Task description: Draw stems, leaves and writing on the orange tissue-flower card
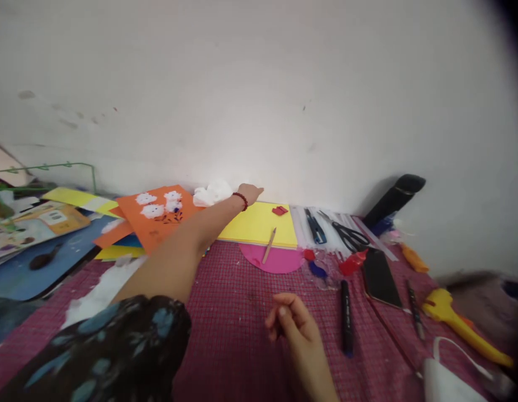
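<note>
My left hand [251, 193] reaches far forward to the back of the table, close to the wall. One finger is stretched out to the right; the other fingers are hidden. Below that hand lies a yellow sheet stack [254, 226], with white crumpled tissue [212, 192] just left of the wrist. My right hand [294, 321] hovers low over the checked tablecloth, fingers curled in toward the thumb, nothing visible in them. A pencil [269, 245] rests across the yellow sheets and a pink round sheet [275, 262]. Red scraps [279, 210] lie on the yellow.
Orange paper with white flowers [162, 209] lies left. To the right are a blue cutter [315, 226], scissors [346, 231], a black marker [346, 318], a dark phone [382, 276] and a yellow glue gun [460, 324]. A wall [259, 100] bounds the back.
</note>
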`<state>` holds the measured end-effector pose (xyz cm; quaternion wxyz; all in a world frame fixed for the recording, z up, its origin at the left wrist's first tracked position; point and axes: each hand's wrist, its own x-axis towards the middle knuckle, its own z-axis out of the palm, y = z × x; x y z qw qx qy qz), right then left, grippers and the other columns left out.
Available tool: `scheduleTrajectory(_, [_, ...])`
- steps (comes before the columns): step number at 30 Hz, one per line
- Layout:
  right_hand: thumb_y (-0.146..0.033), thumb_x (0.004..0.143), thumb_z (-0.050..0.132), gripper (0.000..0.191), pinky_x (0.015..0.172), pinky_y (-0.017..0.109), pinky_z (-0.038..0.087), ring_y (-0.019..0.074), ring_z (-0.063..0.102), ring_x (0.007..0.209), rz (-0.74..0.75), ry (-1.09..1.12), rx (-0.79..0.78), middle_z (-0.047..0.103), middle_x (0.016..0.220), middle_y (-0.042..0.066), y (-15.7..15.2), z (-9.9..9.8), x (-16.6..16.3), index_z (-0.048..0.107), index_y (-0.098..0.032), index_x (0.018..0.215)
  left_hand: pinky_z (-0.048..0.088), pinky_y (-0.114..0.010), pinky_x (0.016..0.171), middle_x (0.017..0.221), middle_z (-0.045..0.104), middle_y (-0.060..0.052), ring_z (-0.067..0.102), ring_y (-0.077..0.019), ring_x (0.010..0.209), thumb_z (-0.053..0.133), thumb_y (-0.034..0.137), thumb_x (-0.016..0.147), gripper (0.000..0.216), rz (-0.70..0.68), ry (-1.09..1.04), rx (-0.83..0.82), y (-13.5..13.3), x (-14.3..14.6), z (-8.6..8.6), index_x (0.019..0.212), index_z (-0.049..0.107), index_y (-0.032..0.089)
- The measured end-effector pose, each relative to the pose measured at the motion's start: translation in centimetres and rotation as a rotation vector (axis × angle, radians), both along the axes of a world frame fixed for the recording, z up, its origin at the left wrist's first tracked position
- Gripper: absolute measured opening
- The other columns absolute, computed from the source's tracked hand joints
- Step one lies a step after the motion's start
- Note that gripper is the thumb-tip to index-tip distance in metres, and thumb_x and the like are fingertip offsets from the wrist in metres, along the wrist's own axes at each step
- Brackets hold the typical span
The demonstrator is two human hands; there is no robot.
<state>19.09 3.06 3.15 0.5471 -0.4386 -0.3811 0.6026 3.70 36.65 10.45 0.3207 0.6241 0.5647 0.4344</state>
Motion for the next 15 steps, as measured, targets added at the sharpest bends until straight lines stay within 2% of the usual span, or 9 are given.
scheduleTrajectory(2, [-0.058,0.079,0.070,0.037,0.051,0.025,0.042,0.0131,0.055,0.051,0.003,0.012,-0.017,0.066,0.064,0.000,0.3,-0.3,0.1,0.064,-0.023,0.092,0.053,-0.043,0.095,0.114,0.067,-0.009,0.064,-0.0232,0.108,0.059,0.036,0.096,0.027,-0.002,-0.008,0.004,1.8,0.0,-0.3,0.112,0.065,0.014])
scheduleTrajectory(3, [-0.058,0.079,0.070,0.037,0.051,0.025,0.042,0.0130,0.055,0.052,0.001,0.012,-0.024,0.066,0.064,0.001,0.5,-0.4,0.2,0.064,-0.023,0.092,0.054,-0.045,0.093,0.122,0.063,-0.010,0.063,-0.0233,0.108,0.061,0.037,0.095,0.033,-0.006,-0.010,0.012,2.4,-0.2,-0.3,0.120,0.062,0.015])
scheduleTrajectory(4, [-0.057,0.079,0.070,0.037,0.052,0.025,0.042,0.0129,0.055,0.052,-0.011,0.010,-0.024,0.067,0.064,0.001,0.7,-0.4,0.3,0.064,-0.023,0.091,0.053,-0.047,0.094,0.122,0.063,-0.011,0.063,-0.0240,0.109,0.063,0.036,0.094,0.032,-0.014,-0.007,0.023,2.8,-0.6,-0.1,0.119,0.062,0.015])
scheduleTrajectory(5, [-0.057,0.079,0.070,0.037,0.052,0.025,0.042,0.0129,0.055,0.051,-0.027,0.007,-0.020,0.067,0.064,0.001,0.9,-0.4,0.4,0.064,-0.023,0.091,0.051,-0.047,0.098,0.115,0.066,-0.010,0.062,-0.0255,0.112,0.067,0.030,0.091,0.025,-0.025,-0.003,0.036,3.0,-1.0,0.3,0.110,0.066,0.014])
scheduleTrajectory(7, [-0.056,0.078,0.071,0.036,0.050,0.025,0.042,0.0131,0.055,0.050,-0.070,0.002,-0.010,0.066,0.062,0.000,1.3,-0.3,0.8,0.064,-0.023,0.089,0.043,-0.043,0.107,0.091,0.070,-0.012,0.059,-0.0312,0.118,0.071,0.013,0.077,0.001,-0.058,0.016,0.067,2.8,-1.7,1.7,0.078,0.071,0.014])
scheduleTrajectory(9, [-0.053,0.077,0.071,0.033,0.049,0.025,0.042,0.0133,0.055,0.049,-0.112,-0.010,0.000,0.066,0.061,0.000,1.7,-0.3,1.2,0.064,-0.023,0.088,0.038,-0.036,0.110,0.075,0.069,-0.011,0.059,-0.0338,0.120,0.068,0.003,0.066,0.014,-0.104,0.042,0.100,1.9,-2.2,3.9,0.059,0.068,0.016])
scheduleTrajectory(12, [-0.047,0.079,0.069,0.027,0.048,0.025,0.043,0.0132,0.054,0.049,-0.165,-0.057,0.035,0.065,0.062,-0.001,2.1,-0.8,1.6,0.063,-0.023,0.089,0.041,-0.032,0.105,0.068,0.067,-0.008,0.063,-0.0319,0.111,0.062,0.001,0.062,0.018,-0.207,0.111,0.150,-1.0,-2.7,7.8,0.063,0.072,0.017])
scheduleTrajectory(15, [-0.040,0.079,0.070,0.027,0.057,0.028,0.049,0.0156,0.061,0.061,-0.262,-0.164,0.132,0.068,0.075,0.001,2.5,-1.4,1.7,0.062,-0.024,0.099,0.045,-0.038,0.101,0.060,0.058,-0.006,0.063,-0.0331,0.106,0.061,0.004,0.066,0.015,-0.403,0.408,0.313,-5.2,-3.3,10.6,0.064,0.069,0.017])
